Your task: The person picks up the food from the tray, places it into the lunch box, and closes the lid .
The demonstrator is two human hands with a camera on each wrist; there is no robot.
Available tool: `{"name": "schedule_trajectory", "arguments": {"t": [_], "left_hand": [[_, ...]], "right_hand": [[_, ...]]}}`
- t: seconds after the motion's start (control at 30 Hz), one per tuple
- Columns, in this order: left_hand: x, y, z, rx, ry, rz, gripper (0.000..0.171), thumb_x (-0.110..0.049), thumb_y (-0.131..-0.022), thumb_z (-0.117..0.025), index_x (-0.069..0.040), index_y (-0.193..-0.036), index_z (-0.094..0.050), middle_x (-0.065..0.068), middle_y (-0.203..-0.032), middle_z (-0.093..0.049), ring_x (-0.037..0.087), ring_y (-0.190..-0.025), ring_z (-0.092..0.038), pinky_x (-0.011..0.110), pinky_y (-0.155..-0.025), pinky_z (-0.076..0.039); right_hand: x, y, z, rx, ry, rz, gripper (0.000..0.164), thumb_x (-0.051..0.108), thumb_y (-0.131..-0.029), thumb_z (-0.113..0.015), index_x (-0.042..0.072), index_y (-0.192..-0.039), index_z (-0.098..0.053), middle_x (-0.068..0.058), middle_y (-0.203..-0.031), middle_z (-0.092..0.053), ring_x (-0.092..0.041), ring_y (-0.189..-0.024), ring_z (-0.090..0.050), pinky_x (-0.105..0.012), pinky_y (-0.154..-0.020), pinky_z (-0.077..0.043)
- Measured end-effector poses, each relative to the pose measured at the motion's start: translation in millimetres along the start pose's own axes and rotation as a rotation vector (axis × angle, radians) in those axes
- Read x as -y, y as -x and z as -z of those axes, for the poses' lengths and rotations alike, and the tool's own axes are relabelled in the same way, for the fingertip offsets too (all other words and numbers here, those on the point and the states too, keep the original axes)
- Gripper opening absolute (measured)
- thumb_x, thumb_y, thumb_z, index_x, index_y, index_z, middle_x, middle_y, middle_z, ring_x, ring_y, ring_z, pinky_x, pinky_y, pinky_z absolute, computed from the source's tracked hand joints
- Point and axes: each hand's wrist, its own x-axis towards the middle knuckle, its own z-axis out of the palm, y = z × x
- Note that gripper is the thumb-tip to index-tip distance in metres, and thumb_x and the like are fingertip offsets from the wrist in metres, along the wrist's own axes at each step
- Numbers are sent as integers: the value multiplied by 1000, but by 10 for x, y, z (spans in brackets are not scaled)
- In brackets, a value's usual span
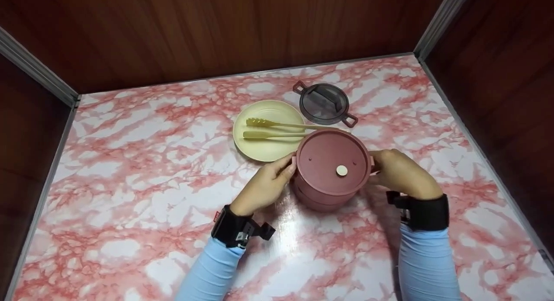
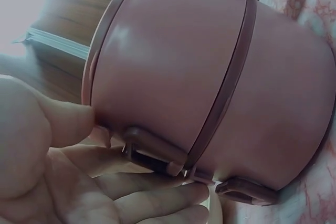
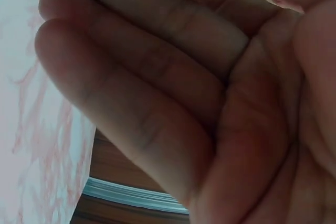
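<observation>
A dusty-red stacked pot (image 1: 322, 201) stands on the table, with two tiers and side handles showing in the left wrist view. Its flat lid (image 1: 331, 152) bears a small cream knob and has a tab at each side. My left hand (image 1: 262, 188) pinches the lid's left tab between thumb and forefinger; its other fingers extend below, beside the pot's handles (image 2: 152, 153). At the opposite side, my right hand (image 1: 402, 173) holds the lid's right tab, its fingertips partly hidden behind the pot. The right wrist view is mostly filled by long, nearly straight fingers (image 3: 131, 93).
Behind the pot lies a pale yellow plate (image 1: 259, 152) carrying a slotted utensil (image 1: 259, 122) and a flat spatula (image 1: 255, 135). A dark see-through lid or pan (image 1: 314, 110) with two red handles is farther back. Dark wooden walls (image 1: 216, 33) bound the marbled table.
</observation>
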Motion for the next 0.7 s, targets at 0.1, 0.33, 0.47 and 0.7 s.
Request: {"name": "schedule_trajectory", "arguments": {"t": [0.1, 0.33, 0.47, 0.7], "left_hand": [[8, -5, 15, 13, 14, 2, 48, -30, -106, -47, -11, -150, -43, 2, -149, -46, 11, -137, -39, 27, -113, -30], [54, -6, 40, 3, -78, -1, 52, -19, -101, -58, -9, -150, -44, 7, -145, -52, 14, -131, -48, 29, -110, -36], [72, -12, 56, -7, -93, -19, 52, -15, -99, -61, -9, -148, -46, 8, -142, -54, 16, -124, -55, 30, -104, -44], [62, 0, 135, -20, -140, -3, 49, -14, -96, -66, -8, -143, -53, 7, -141, -56, 18, -119, -59, 30, -100, -46]], "right_hand": [[2, 34, 44, 10, -41, 11, 26, 7, -81, -78, 11, -105, -72, -1, -93, -73, -20, -87, -69, -41, -78, -54], [15, 85, 117, 7, -72, 29, 29, 9, -83, -78, 12, -111, -71, -6, -99, -73, -24, -92, -69, -46, -80, -55], [-3, 122, 141, -22, -78, 58, 35, 13, -84, -80, 10, -117, -70, -8, -103, -73, -24, -93, -70, -46, -82, -56], [-72, 195, 186, -23, -127, 41, 36, 17, -87, -77, 10, -122, -68, -4, -105, -72, -17, -94, -70, -42, -81, -56]]}}
